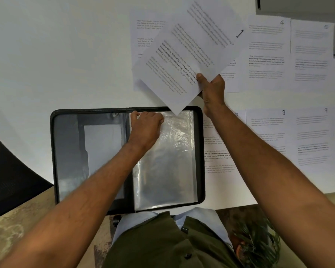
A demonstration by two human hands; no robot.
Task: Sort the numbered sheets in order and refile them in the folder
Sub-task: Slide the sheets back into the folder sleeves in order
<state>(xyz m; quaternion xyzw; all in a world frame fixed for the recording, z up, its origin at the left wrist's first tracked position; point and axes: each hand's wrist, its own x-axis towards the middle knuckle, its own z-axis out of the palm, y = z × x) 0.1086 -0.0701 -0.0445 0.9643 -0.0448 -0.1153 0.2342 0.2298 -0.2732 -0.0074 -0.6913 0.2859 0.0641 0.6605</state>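
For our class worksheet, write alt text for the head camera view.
A person's right hand holds sheet 1 above an open black folder, while the left hand pinches its clear sleeve. Sheets 4, 5, 8, 9 lie nearby.

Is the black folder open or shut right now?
Open. The folder lies flat on the table, covers spread, with the left hand at its clear sleeve.

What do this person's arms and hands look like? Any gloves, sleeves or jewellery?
Both forearms are bare right up to the frame edge: no sleeves show on them. The left hand and right hand wear no gloves, and no ring, watch or bracelet shows. The body below wears a dark olive buttoned garment over a light blue shirt.
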